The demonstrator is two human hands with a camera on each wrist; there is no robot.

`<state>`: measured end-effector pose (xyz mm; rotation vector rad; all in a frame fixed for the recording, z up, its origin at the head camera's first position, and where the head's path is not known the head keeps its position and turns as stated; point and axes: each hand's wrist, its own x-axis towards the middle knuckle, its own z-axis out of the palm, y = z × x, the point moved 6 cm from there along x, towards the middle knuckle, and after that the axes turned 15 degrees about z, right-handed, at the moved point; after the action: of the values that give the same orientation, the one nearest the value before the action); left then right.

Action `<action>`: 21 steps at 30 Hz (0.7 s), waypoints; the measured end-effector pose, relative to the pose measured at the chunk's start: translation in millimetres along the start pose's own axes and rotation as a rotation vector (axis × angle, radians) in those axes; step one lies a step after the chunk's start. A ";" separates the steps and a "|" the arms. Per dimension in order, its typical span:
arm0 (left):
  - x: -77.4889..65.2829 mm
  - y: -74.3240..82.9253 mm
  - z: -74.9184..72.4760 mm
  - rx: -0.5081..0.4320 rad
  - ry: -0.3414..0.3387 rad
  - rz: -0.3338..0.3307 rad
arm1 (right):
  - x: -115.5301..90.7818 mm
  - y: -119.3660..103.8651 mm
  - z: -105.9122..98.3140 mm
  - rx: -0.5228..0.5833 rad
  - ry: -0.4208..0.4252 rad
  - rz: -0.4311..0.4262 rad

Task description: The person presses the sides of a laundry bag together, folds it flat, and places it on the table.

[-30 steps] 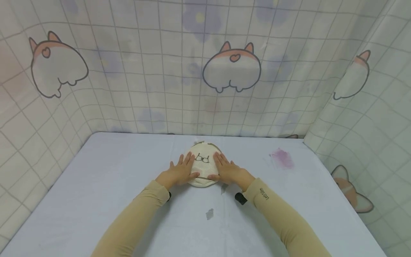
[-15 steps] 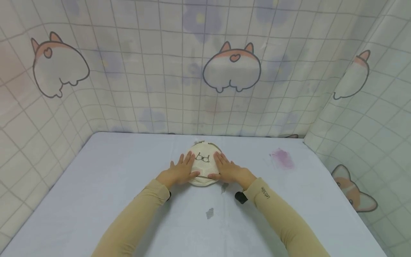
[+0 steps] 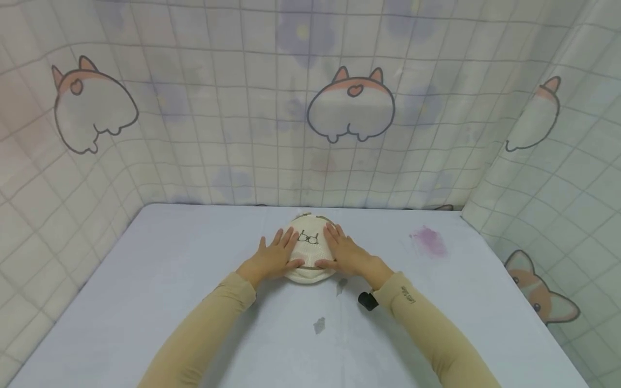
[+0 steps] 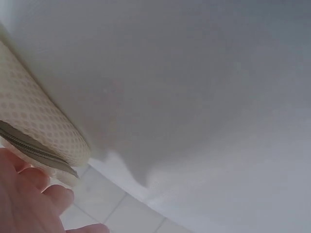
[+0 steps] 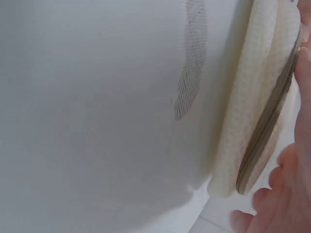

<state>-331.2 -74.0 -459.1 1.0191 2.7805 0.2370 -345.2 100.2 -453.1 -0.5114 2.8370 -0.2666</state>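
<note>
A round cream mesh pouch (image 3: 308,251) with a glasses drawing on top lies on the table near its far edge. My left hand (image 3: 273,258) rests on its left side, fingers straight and spread, thumb on the front part. On the right side my right hand (image 3: 350,253) lies the same way, its thumb pointing toward the other thumb. A brown zipper (image 5: 269,121) runs round the pouch's side in the right wrist view. In the left wrist view the mesh wall (image 4: 39,107) stands beside the fingers, with part of the zipper (image 4: 36,148) showing.
The white-covered table (image 3: 160,280) meets a grid-patterned curtain (image 3: 223,134) at the back and sides. A grey patch (image 3: 319,325) marks the cloth in front of the pouch, and a pink stain (image 3: 429,241) lies at right. A black device (image 3: 367,300) sits under the right wrist.
Both hands stay flat on the pouch, with only slight shifts of the fingers. The head view has tilted a little, so the scene sits slightly lower.
</note>
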 end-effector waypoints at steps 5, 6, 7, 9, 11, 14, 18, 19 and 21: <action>-1.9 2.6 -0.8 0.014 0.005 0.021 | 5.4 -7.2 1.6 -0.029 0.024 -0.038; -1.7 3.3 -1.2 0.013 0.008 0.025 | 6.8 -7.2 2.5 -0.042 0.022 -0.028; -1.6 4.2 -1.7 0.015 0.011 0.029 | 7.8 -6.9 2.9 -0.047 0.019 -0.017; -0.5 4.7 -1.3 0.019 0.011 0.031 | 10.7 -5.2 4.7 -0.068 0.012 0.008; 1.0 4.1 1.2 0.032 0.001 0.023 | 12.6 -4.3 6.5 -0.075 0.009 0.023; 4.2 1.0 7.3 0.053 -0.026 0.001 | 13.6 -4.8 8.2 -0.062 0.006 0.026; 7.1 -1.9 13.0 0.076 -0.057 -0.023 | 14.2 -5.5 11.3 -0.053 0.003 0.033; 7.1 -2.0 13.4 0.080 -0.061 -0.026 | 14.8 -5.3 12.5 -0.056 0.001 0.038; 6.4 -1.5 13.8 0.076 -0.068 -0.029 | 16.0 -5.0 14.9 -0.060 -0.007 0.046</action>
<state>-334.0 -69.7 -473.5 0.9840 2.7600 0.0914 -354.1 87.8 -469.5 -0.4581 2.8536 -0.1710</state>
